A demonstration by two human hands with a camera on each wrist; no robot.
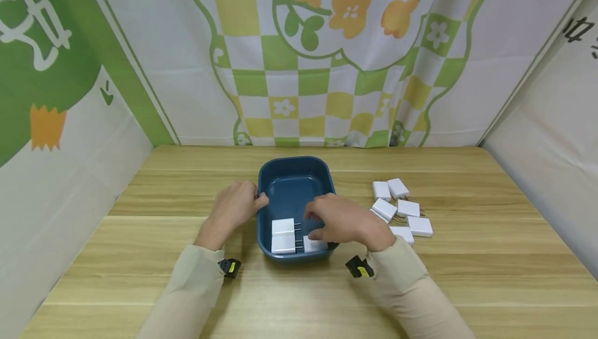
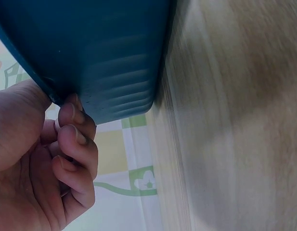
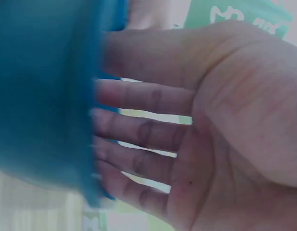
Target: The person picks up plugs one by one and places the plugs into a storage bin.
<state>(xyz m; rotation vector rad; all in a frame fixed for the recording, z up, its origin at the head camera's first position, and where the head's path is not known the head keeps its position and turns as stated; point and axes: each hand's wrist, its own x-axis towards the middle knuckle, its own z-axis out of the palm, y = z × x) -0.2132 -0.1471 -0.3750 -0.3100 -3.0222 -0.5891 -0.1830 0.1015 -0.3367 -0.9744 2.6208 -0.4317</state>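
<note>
A dark blue plastic bin [image 1: 296,259] stands on the wooden table. My left hand [image 1: 235,205] pinches its left rim between thumb and fingers; the left wrist view shows the fingers [image 2: 78,144] curled beneath the lip. Inside the bin, two white charger plugs [image 1: 283,244] lie side by side at the near left, prongs pointing right. Another white charger plug [image 1: 315,245] lies at the near right, partly covered by my right hand [image 1: 348,219]. That hand reaches over the right rim, its fingers spread and loosely bent just above this plug.
Right of the bin, several more white charger plugs [image 1: 419,226] lie in a loose group on the table [image 1: 472,256], partly behind the right wrist. A patterned curtain [image 1: 313,90] hangs along the table's back edge, with cloth walls at both sides.
</note>
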